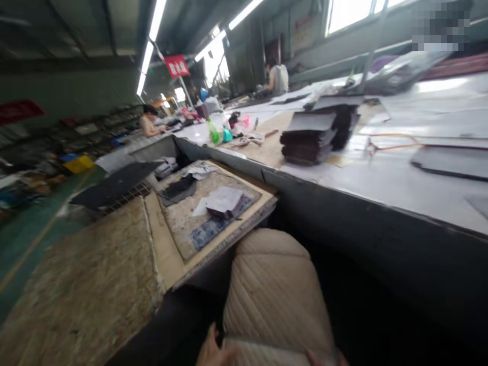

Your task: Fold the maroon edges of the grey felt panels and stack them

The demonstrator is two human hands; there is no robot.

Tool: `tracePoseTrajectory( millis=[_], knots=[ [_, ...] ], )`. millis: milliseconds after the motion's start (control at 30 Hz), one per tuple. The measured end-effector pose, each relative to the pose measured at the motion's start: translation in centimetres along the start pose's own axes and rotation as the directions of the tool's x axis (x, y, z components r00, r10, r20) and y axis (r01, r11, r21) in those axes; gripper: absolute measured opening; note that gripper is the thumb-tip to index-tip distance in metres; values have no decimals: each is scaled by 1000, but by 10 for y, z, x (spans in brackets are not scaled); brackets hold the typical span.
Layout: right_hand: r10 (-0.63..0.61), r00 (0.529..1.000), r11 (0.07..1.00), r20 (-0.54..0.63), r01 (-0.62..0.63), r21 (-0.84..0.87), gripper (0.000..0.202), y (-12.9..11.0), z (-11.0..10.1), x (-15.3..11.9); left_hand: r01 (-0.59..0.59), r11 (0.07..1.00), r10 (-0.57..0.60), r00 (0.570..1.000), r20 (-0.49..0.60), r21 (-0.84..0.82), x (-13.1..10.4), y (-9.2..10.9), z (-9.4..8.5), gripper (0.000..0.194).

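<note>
A beige quilted chair [274,284] with a rounded, padded top stands below me, between the long table and the low bench. A paler band crosses its lower part at the bottom of the view. My left hand [216,349] is at the left end of that band, its thumb raised and its fingers curled over the edge. At the right end, my right hand [327,358] grips the same chair; the frame's lower edge cuts off most of it. Motion blur softens both hands.
On the worn bench board [175,229] lie a small stack of pieces [225,201] and dark scraps. The long white table [396,188] carries a stack of dark panels [308,137] and a green bottle [212,130]. Two people sit farther back.
</note>
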State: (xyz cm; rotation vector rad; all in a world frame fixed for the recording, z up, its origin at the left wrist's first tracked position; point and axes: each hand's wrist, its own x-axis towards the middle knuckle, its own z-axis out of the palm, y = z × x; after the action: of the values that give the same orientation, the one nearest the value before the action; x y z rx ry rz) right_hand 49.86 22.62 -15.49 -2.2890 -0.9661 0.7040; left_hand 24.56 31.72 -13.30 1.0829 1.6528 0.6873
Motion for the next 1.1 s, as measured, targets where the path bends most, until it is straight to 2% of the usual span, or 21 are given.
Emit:
tracePoseTrajectory(
  millis=[67,133,200,300,400,500,633,733,833,933,1000,1100],
  knots=[
    [123,988,992,91,-124,14,47,41,-12,-10,122,992,-117,982,151,-23,-6,-20,29,32],
    [194,967,979,162,-202,35,60,65,-17,-14,215,976,-196,947,253,-47,-4,-32,46,29],
    [222,953,969,207,-239,61,72,74,-16,-13,303,951,-272,912,308,-57,2,-38,54,28],
    [223,946,965,235,-248,84,76,76,-11,-9,392,917,-355,884,304,-71,7,-44,54,28],
    [193,946,973,259,-219,76,75,75,-10,-9,437,893,-404,884,234,-107,-4,-56,48,28],
    [149,946,985,288,-167,37,73,71,-7,-17,497,857,-478,866,149,-137,-30,-79,36,33],
    [93,938,996,333,-88,-31,70,61,6,-42,580,807,-580,814,37,-113,-74,-109,10,39],
    [72,929,997,363,-51,-65,72,51,16,-62,606,796,-606,795,-27,-18,-92,-114,-10,44],
    [53,932,997,359,-26,-78,72,45,22,-73,563,820,-550,825,-131,98,-86,-104,-18,54],
    [56,944,995,326,-26,-94,59,42,24,-76,484,845,-432,869,-243,228,-66,-91,-13,60],
    [57,951,994,303,-25,-107,53,42,25,-77,480,811,-375,866,-331,334,-54,-85,-7,71],
    [46,961,992,273,-12,-124,51,43,28,-77,531,712,-323,828,-457,459,-46,-83,1,93]
  ],
)
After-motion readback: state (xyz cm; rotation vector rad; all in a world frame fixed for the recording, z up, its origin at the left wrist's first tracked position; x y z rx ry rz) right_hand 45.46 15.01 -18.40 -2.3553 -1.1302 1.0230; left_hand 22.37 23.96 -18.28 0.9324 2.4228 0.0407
